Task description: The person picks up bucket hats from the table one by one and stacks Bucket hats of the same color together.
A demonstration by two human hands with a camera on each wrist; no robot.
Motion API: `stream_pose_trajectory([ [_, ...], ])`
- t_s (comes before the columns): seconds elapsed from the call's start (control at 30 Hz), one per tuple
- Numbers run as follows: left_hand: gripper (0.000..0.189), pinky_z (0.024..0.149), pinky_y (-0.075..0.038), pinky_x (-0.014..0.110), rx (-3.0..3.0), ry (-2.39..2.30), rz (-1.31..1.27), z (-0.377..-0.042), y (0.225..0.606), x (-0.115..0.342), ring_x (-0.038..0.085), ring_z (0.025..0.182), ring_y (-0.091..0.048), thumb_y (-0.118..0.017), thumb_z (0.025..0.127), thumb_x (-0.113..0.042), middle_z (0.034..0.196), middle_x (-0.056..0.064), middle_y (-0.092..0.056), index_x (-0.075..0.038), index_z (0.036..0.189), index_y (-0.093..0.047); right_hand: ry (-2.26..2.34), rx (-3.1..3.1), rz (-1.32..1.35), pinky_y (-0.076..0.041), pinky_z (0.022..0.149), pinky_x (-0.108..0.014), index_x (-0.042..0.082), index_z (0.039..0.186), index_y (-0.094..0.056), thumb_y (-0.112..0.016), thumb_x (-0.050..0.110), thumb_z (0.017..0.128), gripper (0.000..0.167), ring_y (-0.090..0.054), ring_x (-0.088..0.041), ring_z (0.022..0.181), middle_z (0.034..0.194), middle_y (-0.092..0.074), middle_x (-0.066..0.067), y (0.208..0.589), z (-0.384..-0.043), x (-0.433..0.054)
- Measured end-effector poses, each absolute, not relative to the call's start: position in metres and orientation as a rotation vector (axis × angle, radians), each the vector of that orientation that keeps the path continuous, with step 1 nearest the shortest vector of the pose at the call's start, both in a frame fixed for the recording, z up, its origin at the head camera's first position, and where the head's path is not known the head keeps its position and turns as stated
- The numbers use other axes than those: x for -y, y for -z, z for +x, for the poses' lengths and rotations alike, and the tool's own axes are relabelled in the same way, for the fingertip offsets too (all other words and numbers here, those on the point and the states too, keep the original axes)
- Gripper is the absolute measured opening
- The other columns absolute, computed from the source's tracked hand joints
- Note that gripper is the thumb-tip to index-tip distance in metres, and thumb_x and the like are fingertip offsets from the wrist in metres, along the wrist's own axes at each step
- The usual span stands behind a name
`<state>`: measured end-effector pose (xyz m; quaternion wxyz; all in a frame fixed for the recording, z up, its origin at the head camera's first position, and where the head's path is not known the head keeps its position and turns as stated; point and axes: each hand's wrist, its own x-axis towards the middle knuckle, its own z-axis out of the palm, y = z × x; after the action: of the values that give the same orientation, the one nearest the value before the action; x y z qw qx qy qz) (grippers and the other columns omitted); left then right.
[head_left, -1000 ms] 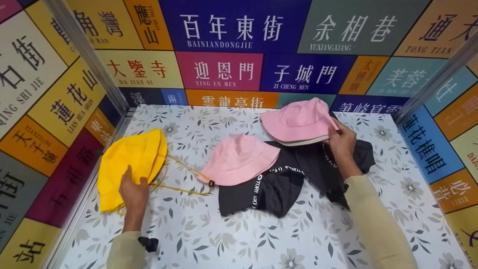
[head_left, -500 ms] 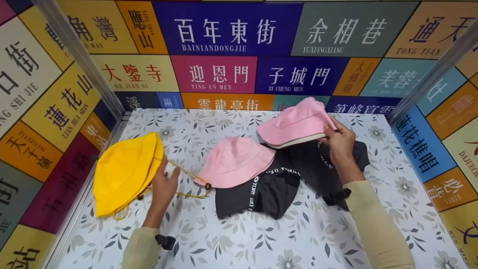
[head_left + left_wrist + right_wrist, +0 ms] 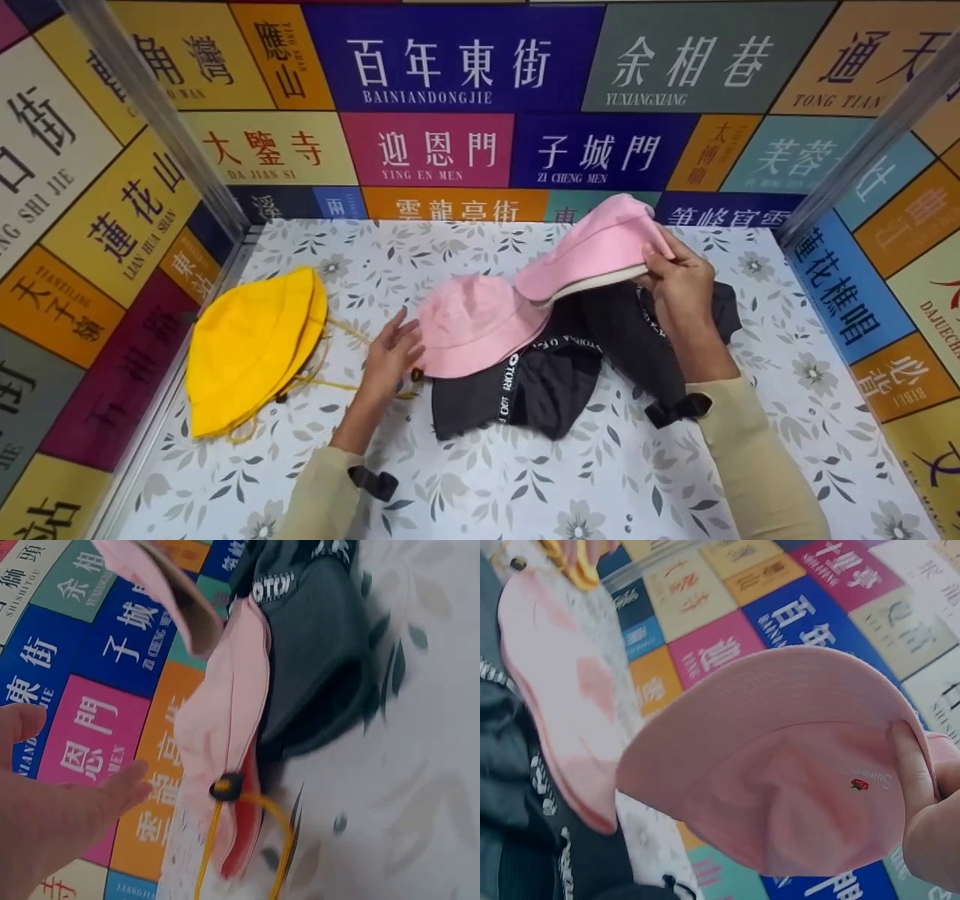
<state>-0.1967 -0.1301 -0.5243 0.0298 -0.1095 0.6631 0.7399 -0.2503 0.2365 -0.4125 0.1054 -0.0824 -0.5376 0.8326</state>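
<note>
My right hand [image 3: 684, 300] pinches the brim of a pink bucket hat [image 3: 592, 244], raised and tilted above the black caps. A small strawberry and lettering show on that hat [image 3: 802, 787] in the right wrist view. Fingers spread, my left hand [image 3: 390, 356] hovers just left of a second pink bucket hat [image 3: 480, 322]; the left wrist view shows a gap between them. This second hat lies partly over a black cap [image 3: 555, 390] with a white-lettered band. A yellow bucket hat [image 3: 251, 352] rests at the left, its yellow cord and black toggle [image 3: 227, 787] reaching the second pink hat.
Another black cap [image 3: 622, 337] lies beneath my right hand, partly hidden by it. The table [image 3: 465, 495] has a leaf-patterned white cover. Sign-printed panels [image 3: 427, 150] stand along its back and both sides.
My left hand has let go of the yellow hat and moved right, to the second pink hat. My right hand has tilted the raised pink hat more steeply.
</note>
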Motion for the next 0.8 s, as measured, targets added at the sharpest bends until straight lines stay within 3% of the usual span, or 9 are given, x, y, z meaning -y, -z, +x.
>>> stream_pose_trajectory([
  [0.07, 0.059, 0.104, -0.052, 0.042, -1.898, -2.331, -0.326, -0.197, 0.526, 0.12, 0.036, 0.126, -0.06, -0.049, 0.102, -0.012, 0.15, 0.031, -0.044, 0.001, 0.155, -0.028, -2.485, 1.552, -0.204, -0.06, 0.066, -0.024, -0.004, 0.147, -0.044, -0.056, -0.006, 0.096, 0.052, -0.07, -0.012, 0.089, 0.133, -0.06, -0.01, 0.408, -0.245, -0.234],
  [0.2, 0.062, 0.1, -0.054, 0.044, -1.699, -2.328, -0.301, -0.198, 0.532, 0.102, 0.035, 0.119, -0.063, -0.045, 0.104, -0.017, 0.148, 0.037, -0.042, 0.003, 0.157, -0.02, -2.567, 1.464, -0.124, -0.06, 0.064, -0.025, 0.005, 0.134, -0.063, -0.058, -0.006, 0.095, 0.041, -0.071, -0.014, 0.083, 0.113, -0.07, -0.002, 0.403, -0.236, -0.228],
  [0.33, 0.07, 0.103, -0.052, 0.047, -1.631, -2.254, -0.244, -0.197, 0.539, 0.089, 0.043, 0.128, -0.055, -0.044, 0.106, -0.028, 0.148, 0.038, -0.039, 0.002, 0.158, -0.01, -2.628, 1.434, -0.032, -0.061, 0.064, -0.026, 0.015, 0.114, -0.075, -0.059, -0.006, 0.095, 0.033, -0.072, -0.015, 0.084, 0.111, -0.073, -0.002, 0.4, -0.225, -0.221],
  [0.53, 0.076, 0.107, -0.046, 0.058, -1.437, -2.272, -0.096, -0.196, 0.545, 0.079, 0.051, 0.14, -0.04, -0.033, 0.106, -0.046, 0.152, 0.039, -0.032, -0.003, 0.159, 0.001, -2.704, 1.426, 0.113, -0.061, 0.066, -0.026, 0.014, 0.116, -0.074, -0.06, -0.006, 0.095, 0.033, -0.072, -0.016, 0.084, 0.113, -0.073, -0.005, 0.398, -0.206, -0.213],
  [0.67, 0.073, 0.108, -0.042, 0.063, -1.273, -2.286, 0.0, -0.199, 0.547, 0.073, 0.045, 0.133, -0.051, -0.024, 0.105, -0.057, 0.146, 0.031, -0.048, -0.009, 0.159, -0.014, -2.726, 1.425, 0.172, -0.06, 0.066, -0.024, 0.013, 0.116, -0.074, -0.059, -0.008, 0.094, 0.033, -0.072, -0.014, 0.08, 0.111, -0.074, -0.006, 0.4, -0.196, -0.211],
  [0.8, 0.073, 0.105, -0.043, 0.065, -1.17, -2.304, 0.058, -0.201, 0.545, 0.07, 0.036, 0.116, -0.067, -0.019, 0.103, -0.063, 0.127, 0.017, -0.068, -0.011, 0.152, -0.033, -2.76, 1.367, 0.252, -0.06, 0.071, -0.023, 0.01, 0.116, -0.074, -0.057, -0.01, 0.094, 0.034, -0.073, -0.014, 0.086, 0.111, -0.075, -0.007, 0.404, -0.192, -0.209],
])
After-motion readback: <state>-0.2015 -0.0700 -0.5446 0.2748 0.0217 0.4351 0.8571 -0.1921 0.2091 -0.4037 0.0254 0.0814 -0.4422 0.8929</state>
